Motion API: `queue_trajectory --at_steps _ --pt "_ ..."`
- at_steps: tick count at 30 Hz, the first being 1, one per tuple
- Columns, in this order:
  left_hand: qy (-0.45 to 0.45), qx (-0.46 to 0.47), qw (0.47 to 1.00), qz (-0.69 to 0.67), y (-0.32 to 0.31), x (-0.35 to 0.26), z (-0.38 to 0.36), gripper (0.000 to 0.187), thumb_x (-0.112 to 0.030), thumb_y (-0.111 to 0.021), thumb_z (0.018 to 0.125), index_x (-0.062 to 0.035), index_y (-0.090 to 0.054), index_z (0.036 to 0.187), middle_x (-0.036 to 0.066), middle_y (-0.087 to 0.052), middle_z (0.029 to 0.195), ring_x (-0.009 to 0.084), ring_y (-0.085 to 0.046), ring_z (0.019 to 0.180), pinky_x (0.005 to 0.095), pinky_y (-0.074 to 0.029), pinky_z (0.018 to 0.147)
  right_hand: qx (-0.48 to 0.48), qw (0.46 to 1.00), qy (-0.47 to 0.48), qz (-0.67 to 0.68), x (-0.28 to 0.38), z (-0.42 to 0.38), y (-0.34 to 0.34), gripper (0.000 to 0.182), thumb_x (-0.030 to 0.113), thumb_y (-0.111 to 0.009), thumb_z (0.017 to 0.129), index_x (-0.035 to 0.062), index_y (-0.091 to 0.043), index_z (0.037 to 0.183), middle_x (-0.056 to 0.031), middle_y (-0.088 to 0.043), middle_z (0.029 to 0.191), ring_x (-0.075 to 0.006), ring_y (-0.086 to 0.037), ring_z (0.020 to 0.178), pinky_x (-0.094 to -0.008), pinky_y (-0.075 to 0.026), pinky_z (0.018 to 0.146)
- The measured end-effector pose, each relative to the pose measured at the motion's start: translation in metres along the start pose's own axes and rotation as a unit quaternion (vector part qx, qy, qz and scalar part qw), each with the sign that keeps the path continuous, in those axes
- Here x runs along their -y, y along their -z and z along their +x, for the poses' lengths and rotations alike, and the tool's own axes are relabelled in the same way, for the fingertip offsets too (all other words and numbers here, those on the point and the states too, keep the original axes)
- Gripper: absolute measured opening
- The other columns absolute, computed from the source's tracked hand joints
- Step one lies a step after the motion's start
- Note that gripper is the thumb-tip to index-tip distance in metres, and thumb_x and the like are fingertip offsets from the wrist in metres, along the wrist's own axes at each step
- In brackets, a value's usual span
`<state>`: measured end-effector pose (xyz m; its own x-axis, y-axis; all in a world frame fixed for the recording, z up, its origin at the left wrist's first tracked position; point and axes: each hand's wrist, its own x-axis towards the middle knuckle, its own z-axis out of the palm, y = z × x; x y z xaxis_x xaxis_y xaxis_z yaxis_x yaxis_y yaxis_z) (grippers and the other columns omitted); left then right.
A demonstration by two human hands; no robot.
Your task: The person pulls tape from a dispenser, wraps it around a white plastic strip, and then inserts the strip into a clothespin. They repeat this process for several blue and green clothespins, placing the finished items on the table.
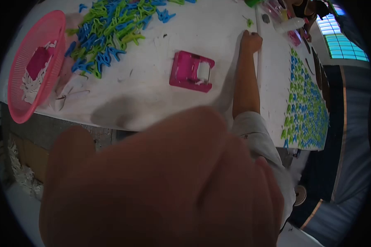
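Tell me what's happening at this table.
The person's left hand looms close to the camera; whether it holds anything is hidden. The right hand is curled into a fist near a small green piece on the white table. A blue and green clip heap lies beside a pink basket; more clips are spread on the right.

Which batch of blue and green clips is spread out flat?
The batch at far right, lying in a flat layer; the other batch, beside the pink basket, is a jumbled heap.
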<state>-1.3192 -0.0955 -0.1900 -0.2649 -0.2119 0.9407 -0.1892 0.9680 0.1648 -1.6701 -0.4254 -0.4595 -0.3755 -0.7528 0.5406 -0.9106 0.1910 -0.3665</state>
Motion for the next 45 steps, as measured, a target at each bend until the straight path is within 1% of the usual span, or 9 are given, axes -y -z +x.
queue_trajectory --at_steps 6,17,22,25,26,32,39,43,45 --pt "-0.03 0.038 0.997 -0.066 0.008 -0.023 -0.014 0.015 -0.013 -0.069 0.083 -0.0079 -0.069 0.096 0.007 -0.061 0.076 0.0199 -0.06 0.067 0.0297 -0.045 0.056 0.004 0.996 0.07 0.06 0.002 -0.054 0.022 0.031 0.015 -0.064 0.083 -0.0117 -0.062 0.099 -0.0294 -0.055 0.114 -0.0421 -0.062 0.094 -0.0455 -0.053 0.084" --pt "0.015 0.163 0.987 -0.009 0.009 -0.061 -0.01 0.027 -0.014 -0.071 0.084 -0.0092 -0.068 0.11 0.008 -0.066 0.078 0.0195 -0.063 0.072 0.0316 -0.048 0.063 -0.004 0.994 0.016 0.104 0.017 -0.078 0.049 0.024 0.009 -0.062 0.085 -0.0098 -0.06 0.1 -0.0259 -0.055 0.113 -0.0389 -0.063 0.093 -0.0415 -0.055 0.082" --pt "0.316 0.273 0.898 0.14 -0.006 -0.047 -0.012 0.033 -0.014 -0.071 0.084 -0.0098 -0.067 0.116 0.008 -0.068 0.08 0.0194 -0.065 0.075 0.0325 -0.049 0.066 0.008 0.988 -0.016 0.156 0.014 -0.079 0.049 0.03 0.011 -0.062 0.083 -0.0099 -0.063 0.104 -0.0275 -0.058 0.107 -0.0407 -0.061 0.095 -0.0446 -0.052 0.084" --pt "0.466 0.322 0.818 0.104 -0.033 0.063 -0.068 0.029 -0.013 -0.071 0.085 -0.0036 -0.067 0.113 0.01 -0.068 0.076 0.0169 -0.064 0.065 0.0306 -0.049 0.061 0.007 0.986 -0.022 0.165 0.013 -0.074 0.054 0.021 0.008 -0.06 0.085 -0.0111 -0.061 0.094 -0.0266 -0.056 0.108 -0.0376 -0.063 0.089 -0.0415 -0.055 0.08" --pt "0.533 0.299 0.781 0.126 -0.044 0.101 -0.099 0.029 -0.016 -0.07 0.087 -0.003 -0.067 0.112 0.011 -0.069 0.078 0.0192 -0.064 0.066 0.0326 -0.05 0.063 0.006 0.984 -0.024 0.177 0.012 -0.073 0.055 0.021 0.008 -0.06 0.085 -0.0111 -0.061 0.094 -0.0266 -0.056 0.108 -0.0376 -0.063 0.089 -0.0415 -0.055 0.08" --pt "0.415 0.257 0.809 0.328 -0.077 0.189 -0.181 0.042 -0.03 -0.08 0.078 0.0022 -0.065 0.101 0.015 -0.068 0.072 0.0251 -0.066 0.063 0.0355 -0.052 0.061 0.009 0.988 -0.028 0.153 0.011 -0.065 0.053 0.028 0.012 -0.059 0.086 -0.0127 -0.063 0.096 -0.0291 -0.058 0.107 -0.0377 -0.063 0.091 -0.0422 -0.054 0.079" --pt "0.579 0.183 0.787 0.108 -0.055 0.193 -0.192 0.034 -0.01 -0.072 0.076 0.0027 -0.063 0.106 0.013 -0.066 0.073 0.0201 -0.066 0.068 0.0319 -0.053 0.064 -0.1 0.938 -0.04 0.331 0.016 -0.075 0.07 0.022 0.011 -0.063 0.087 -0.0045 -0.067 0.101 -0.0181 -0.066 0.101 -0.0281 -0.068 0.085 -0.0348 -0.055 0.075" --pt "0.57 0.147 0.804 0.087 -0.047 0.188 -0.187 0.027 -0.001 -0.067 0.079 0.0026 -0.063 0.106 0.006 -0.064 0.074 0.0131 -0.063 0.068 0.0262 -0.05 0.062 -0.095 0.905 0.014 0.415 0.035 -0.098 0.087 0.017 0.006 -0.061 0.088 -0.0002 -0.069 0.102 -0.0123 -0.067 0.096 -0.0194 -0.067 0.081 -0.0291 -0.054 0.068" --pt "0.534 0.028 0.837 -0.116 -0.047 0.192 -0.182 0.02 0.003 -0.064 0.085 0.0013 -0.063 0.105 0.004 -0.065 0.08 0.0106 -0.062 0.072 0.0232 -0.049 0.063 -0.038 0.903 0.04 0.427 0.05 -0.12 0.119 0.017 0.005 -0.061 0.088 0.0011 -0.069 0.103 -0.0107 -0.067 0.095 -0.0177 -0.066 0.08 -0.0279 -0.053 0.066"
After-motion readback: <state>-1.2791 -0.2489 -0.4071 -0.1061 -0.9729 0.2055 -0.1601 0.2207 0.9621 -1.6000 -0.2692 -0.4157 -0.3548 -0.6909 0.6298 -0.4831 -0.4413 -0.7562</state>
